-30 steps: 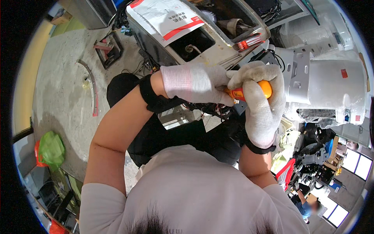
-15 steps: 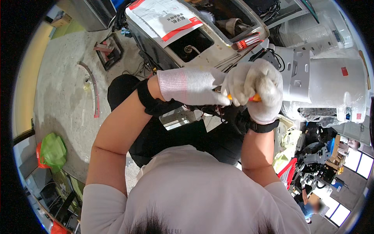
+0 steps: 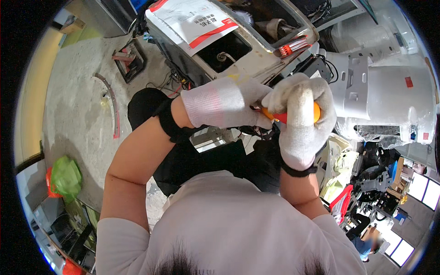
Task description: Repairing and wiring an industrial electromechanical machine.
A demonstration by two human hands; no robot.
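Over the remote view I record an orange-and-red handle (image 3: 316, 112) within the right hand (image 3: 302, 98), gloved fingers wrapped round it, rounded end exposed. The left hand (image 3: 243, 101) sits just left of this grip at the handle's other end, presumably steadying it; whether its fingertips pinch anything, I cannot tell. Beyond the grip, a metal housing (image 3: 259, 56) bears a white-and-red bag (image 3: 181, 20), likely laid there out of the way. Against half a second ago, the right hand is rolled, uncovering more handle.
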